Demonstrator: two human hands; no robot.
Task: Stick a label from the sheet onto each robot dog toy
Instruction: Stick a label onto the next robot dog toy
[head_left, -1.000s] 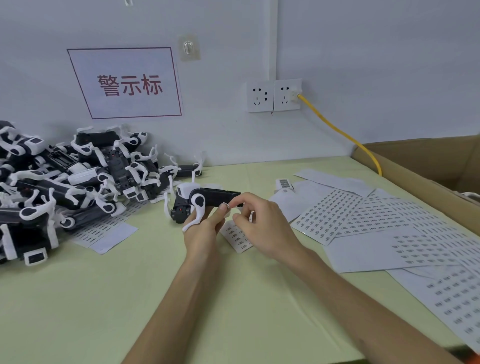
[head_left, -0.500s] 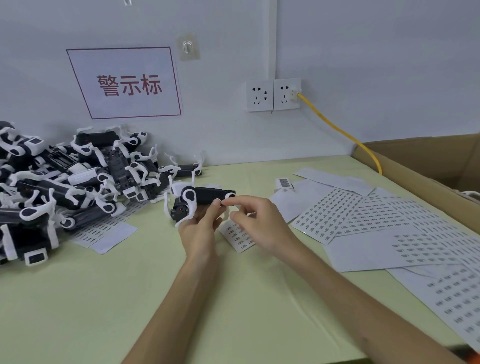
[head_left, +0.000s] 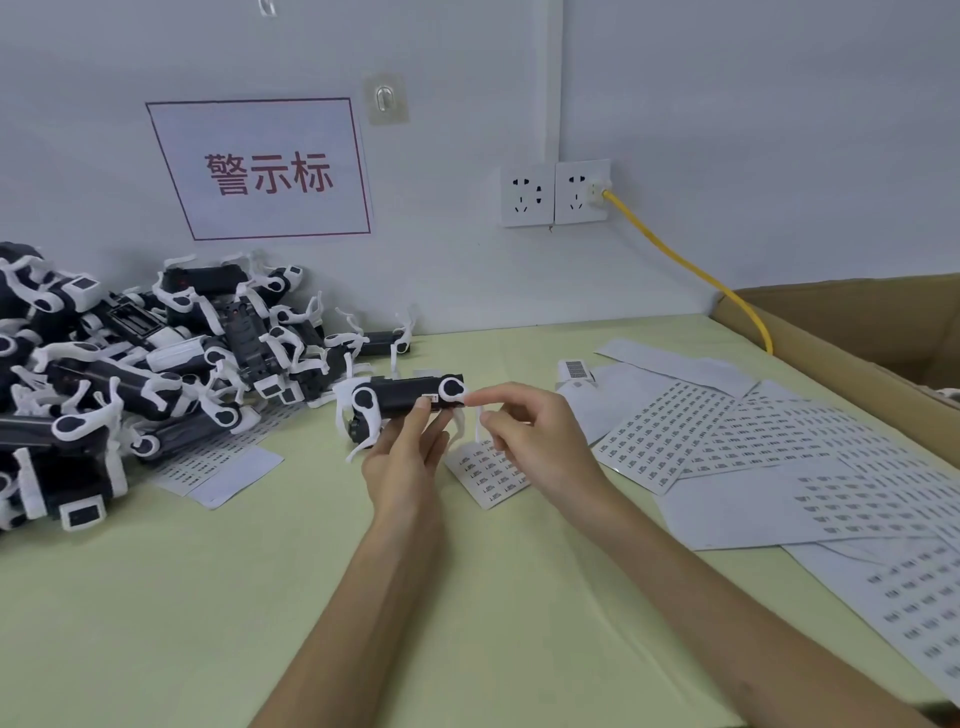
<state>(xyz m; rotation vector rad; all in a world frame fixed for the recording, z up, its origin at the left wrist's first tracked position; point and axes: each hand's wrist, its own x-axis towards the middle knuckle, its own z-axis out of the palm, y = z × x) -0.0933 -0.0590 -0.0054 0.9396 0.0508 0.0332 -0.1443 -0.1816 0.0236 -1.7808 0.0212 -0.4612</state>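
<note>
Robot dog toy (head_left: 402, 399): held above the table (head_left: 208, 597), long axis left–right, level, legs hanging down; it was tilted a second ago. Small label (head_left: 430, 399) on its black side. Left hand (head_left: 402, 462) grips the toy from below. Right hand (head_left: 530, 441): loosely curled, forefinger at the toy's right end, holding nothing. Label sheet (head_left: 485, 470) beneath; toy pile (head_left: 130, 374) left.

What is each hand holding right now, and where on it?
The left hand holds a robot dog toy by its black body, fingers up the near side. The right hand holds nothing; its fingertip is at the toy's right end.
</note>
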